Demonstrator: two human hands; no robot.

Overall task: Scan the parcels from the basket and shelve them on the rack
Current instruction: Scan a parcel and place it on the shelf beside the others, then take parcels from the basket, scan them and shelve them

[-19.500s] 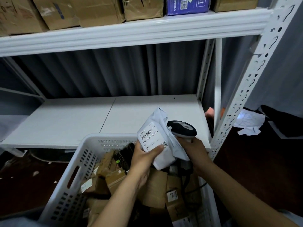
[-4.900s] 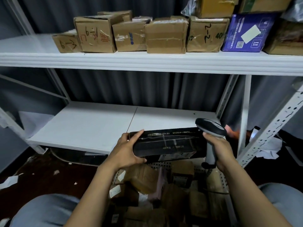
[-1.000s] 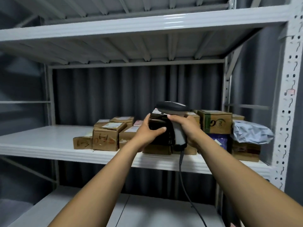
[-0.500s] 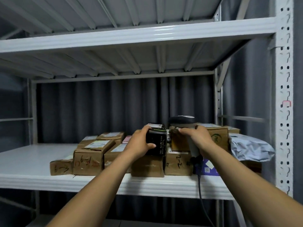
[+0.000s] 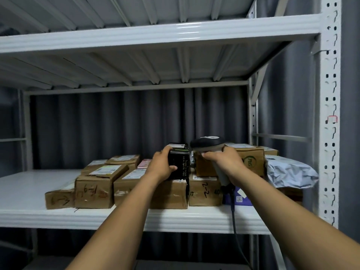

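we have our left hand (image 5: pixel 162 168) wrapped round the near end of the glossy black rectangular carton (image 5: pixel 180 164), thumb on its printed front, fingers up by the white label. the carton is right at the top of a taped brown cardboard box (image 5: pixel 169 193) on the white metal rack shelf (image 5: pixel 29 191); we cannot tell if it is fully down. our right hand (image 5: pixel 224 160) is curled tight round the grey handle of the black-headed barcode scanner (image 5: pixel 207 143), with its dark cable (image 5: pixel 233 221) hanging past the shelf edge. to do this well, we reckon: seat the carton flat and square before letting go, since that slick face could skid on the tape. the corrugated boxes look firm and level. the crinkled grey plastic mailer (image 5: pixel 288 174) is too soft for stacking.
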